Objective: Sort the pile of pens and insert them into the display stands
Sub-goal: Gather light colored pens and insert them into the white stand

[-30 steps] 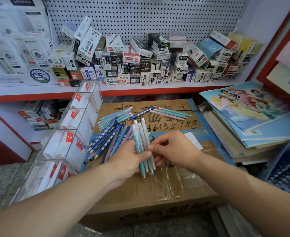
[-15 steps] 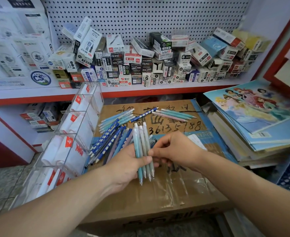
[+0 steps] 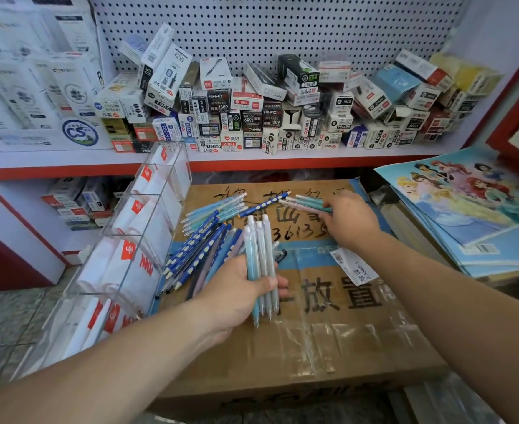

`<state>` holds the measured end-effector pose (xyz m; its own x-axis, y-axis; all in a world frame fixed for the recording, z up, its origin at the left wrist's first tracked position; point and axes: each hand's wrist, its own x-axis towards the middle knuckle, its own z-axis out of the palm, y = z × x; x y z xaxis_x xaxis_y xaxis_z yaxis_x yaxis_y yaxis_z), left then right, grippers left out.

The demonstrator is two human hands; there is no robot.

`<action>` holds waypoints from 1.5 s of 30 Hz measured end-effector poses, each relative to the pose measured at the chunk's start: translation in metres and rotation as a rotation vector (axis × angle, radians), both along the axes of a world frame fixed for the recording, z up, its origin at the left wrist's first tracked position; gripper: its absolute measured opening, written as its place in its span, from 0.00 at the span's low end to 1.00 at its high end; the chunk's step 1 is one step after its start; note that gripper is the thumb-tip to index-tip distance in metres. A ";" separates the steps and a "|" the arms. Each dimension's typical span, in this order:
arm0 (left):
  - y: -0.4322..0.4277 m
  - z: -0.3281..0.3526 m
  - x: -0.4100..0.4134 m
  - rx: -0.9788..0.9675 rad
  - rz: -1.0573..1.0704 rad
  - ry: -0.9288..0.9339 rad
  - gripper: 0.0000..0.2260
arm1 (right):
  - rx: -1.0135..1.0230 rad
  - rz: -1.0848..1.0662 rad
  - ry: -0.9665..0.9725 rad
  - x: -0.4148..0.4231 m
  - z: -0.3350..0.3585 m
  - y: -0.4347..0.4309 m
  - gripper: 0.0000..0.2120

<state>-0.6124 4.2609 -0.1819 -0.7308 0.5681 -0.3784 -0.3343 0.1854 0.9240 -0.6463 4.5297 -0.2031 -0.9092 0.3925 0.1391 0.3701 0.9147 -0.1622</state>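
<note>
My left hand (image 3: pixel 237 289) grips a bundle of pale blue and grey pens (image 3: pixel 259 252), caps pointing away from me, above a cardboard box (image 3: pixel 359 338). A pile of blue dotted pens (image 3: pixel 197 246) lies fanned on the box to the left of that bundle. My right hand (image 3: pixel 348 218) reaches to the far side of the box and rests on a small group of teal and pink pens (image 3: pixel 304 201), fingers curled over them. A clear acrylic display stand (image 3: pixel 136 240) with several compartments leans against the box's left side.
A red-edged shelf (image 3: pixel 252 160) behind the box carries many small pen boxes under a pegboard wall. A stack of picture books (image 3: pixel 472 209) lies at the right. More boxes sit on a lower shelf at left. Tiled floor shows at bottom left.
My right hand has left the bundle and moved up and right to the teal and pink pens. My left hand keeps the bundle, now held alone.
</note>
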 end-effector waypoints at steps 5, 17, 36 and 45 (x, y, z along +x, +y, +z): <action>0.000 0.001 0.001 -0.001 -0.005 -0.006 0.11 | 0.012 0.013 -0.022 -0.003 0.003 -0.003 0.13; 0.001 0.002 0.004 -0.013 -0.020 0.009 0.11 | -0.117 0.267 -0.143 0.012 0.010 -0.021 0.05; 0.112 0.059 0.118 0.070 -0.400 0.170 0.08 | -0.587 -0.255 0.307 0.324 0.102 -0.001 0.04; 0.199 0.088 0.264 0.170 -0.690 0.275 0.07 | -0.530 -0.668 0.602 0.510 0.109 -0.011 0.03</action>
